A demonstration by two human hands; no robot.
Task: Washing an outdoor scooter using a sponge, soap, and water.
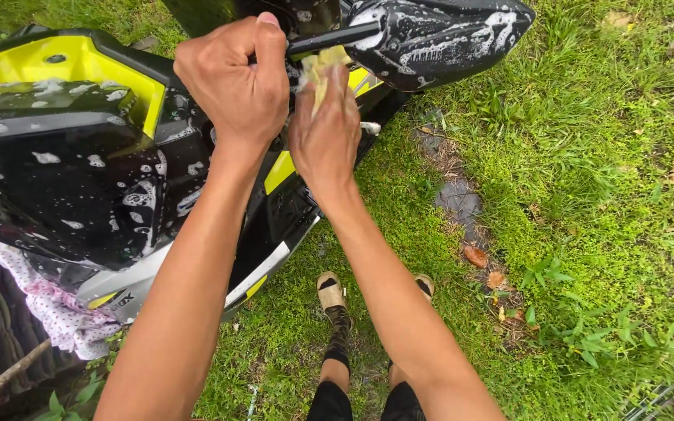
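Both hands worked at the front of a soapy black-and-yellow scooter (79, 156) standing on grass (587, 195). The left hand (235, 82) was closed in a fist around a black bar (333, 37) near the handlebar. The right hand (325, 132) pressed a yellow sponge (323, 66) against the bodywork just below that bar, fingers curled over it (suds everywhere). A white-and-pink cloth (56, 308) hung beneath the scooter's side.

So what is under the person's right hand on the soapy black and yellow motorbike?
A yellow sponge shows above the right hand, pressed against the motorbike's panel; the hand covers most of it.
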